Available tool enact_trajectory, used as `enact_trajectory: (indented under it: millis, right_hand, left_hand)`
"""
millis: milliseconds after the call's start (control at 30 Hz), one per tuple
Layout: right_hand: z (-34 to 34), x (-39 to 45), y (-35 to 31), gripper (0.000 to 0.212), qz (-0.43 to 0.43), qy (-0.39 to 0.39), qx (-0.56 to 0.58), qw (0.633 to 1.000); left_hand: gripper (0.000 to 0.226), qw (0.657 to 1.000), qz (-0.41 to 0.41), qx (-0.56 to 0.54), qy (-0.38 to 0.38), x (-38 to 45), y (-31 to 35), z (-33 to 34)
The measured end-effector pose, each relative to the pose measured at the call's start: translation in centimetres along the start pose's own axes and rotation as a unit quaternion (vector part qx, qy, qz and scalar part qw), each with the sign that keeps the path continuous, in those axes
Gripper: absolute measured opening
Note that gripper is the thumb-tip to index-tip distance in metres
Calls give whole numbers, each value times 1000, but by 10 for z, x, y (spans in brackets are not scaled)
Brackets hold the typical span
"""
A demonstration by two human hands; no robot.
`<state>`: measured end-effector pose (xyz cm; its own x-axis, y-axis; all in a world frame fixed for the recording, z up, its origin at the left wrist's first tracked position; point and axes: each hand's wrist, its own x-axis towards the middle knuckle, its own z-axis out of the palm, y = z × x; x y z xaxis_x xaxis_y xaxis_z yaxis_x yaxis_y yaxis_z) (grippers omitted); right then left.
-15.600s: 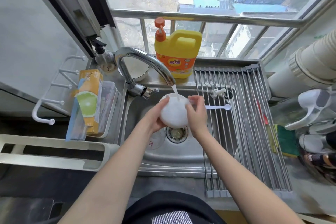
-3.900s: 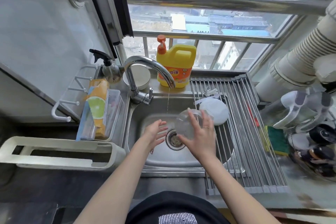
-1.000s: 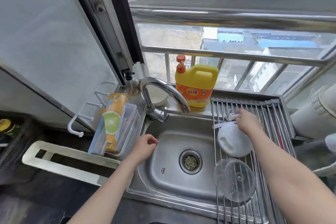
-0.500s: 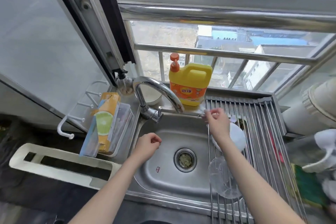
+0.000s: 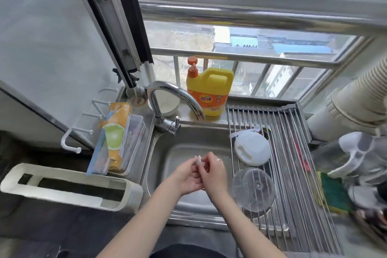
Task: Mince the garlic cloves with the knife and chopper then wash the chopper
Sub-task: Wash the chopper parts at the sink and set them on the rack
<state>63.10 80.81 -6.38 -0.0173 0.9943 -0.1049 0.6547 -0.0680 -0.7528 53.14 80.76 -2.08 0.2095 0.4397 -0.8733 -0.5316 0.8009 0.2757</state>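
Both hands meet over the steel sink. My right hand and my left hand together pinch a small white chopper blade part at their fingertips; most of it is hidden by the fingers. The white chopper lid lies on the roll-up drying rack to the right. Just in front of the lid, the clear chopper bowl rests upside down on the same rack. No knife or garlic shows.
The faucet arches over the sink's back with no water running. A yellow detergent jug stands on the sill behind. A box in a clear tray and a white holder sit left; bottles and a green sponge crowd the right.
My right hand left the rack's far end with the small white part and came down over the sink, where my left hand rose to meet it. The lid and bowl stayed put.
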Motion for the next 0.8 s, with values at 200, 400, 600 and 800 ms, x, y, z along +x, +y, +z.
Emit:
enact_trajectory:
  millis: [200, 400, 600, 800]
  right_hand:
    - [-6, -10, 8, 8, -48, -60, -50, 996]
    - [-22, -15, 9, 11, -68, -118, -103, 985]
    - [-68, -18, 24, 27, -53, 60, -149, 986]
    - [-98, -3, 39, 52, 93, 29, -205, 974]
  left_hand:
    - [26, 998, 4, -44, 50, 11, -5, 2]
    - [22, 997, 12, -44, 67, 19, -9, 1]
    - [20, 997, 35, -63, 39, 19, -8, 2]
    - [14, 996, 76, -19, 46, 19, -11, 3]
